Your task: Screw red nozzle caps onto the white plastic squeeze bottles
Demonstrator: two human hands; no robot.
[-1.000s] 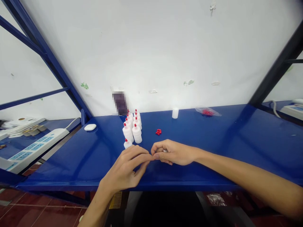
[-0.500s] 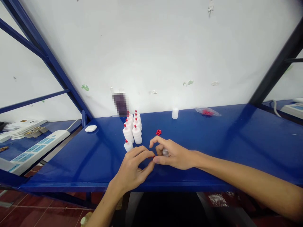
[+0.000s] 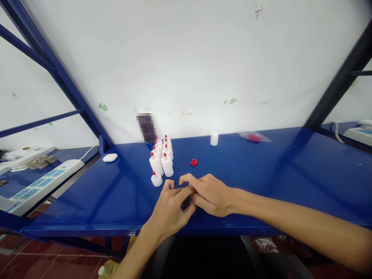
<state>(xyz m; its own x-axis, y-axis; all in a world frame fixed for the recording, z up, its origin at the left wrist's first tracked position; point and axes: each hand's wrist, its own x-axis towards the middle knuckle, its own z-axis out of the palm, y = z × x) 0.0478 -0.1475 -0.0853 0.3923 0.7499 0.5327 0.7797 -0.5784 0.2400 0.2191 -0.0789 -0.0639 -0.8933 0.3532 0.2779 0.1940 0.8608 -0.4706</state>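
Bottles (image 3: 167, 167): white, with red tips (image 3: 154, 173). Small pile of caps (image 3: 193, 162): also red. Cup (image 3: 214, 139): plain white. Bag (image 3: 264, 138): colourless, with red pieces (image 3: 254, 137) inside. Case (image 3: 110, 157): white. Table (image 3: 247, 166): deep blue, plain. Left frame (image 3: 63, 77): also blue; right post (image 3: 340, 85): much darker, nearly black. Wall (image 3: 174, 50): white, with some green patches (image 3: 102, 106). Power strip (image 3: 71, 166): white, its sockets (image 3: 46, 180) light blue. Floor (image 3: 66, 267): dark red, pale lines making pattern of tiles. Pixelated block (image 3: 147, 128): dark purple, in small squares.

No lettering, label, brand, number or sign can be read anywhere in view.
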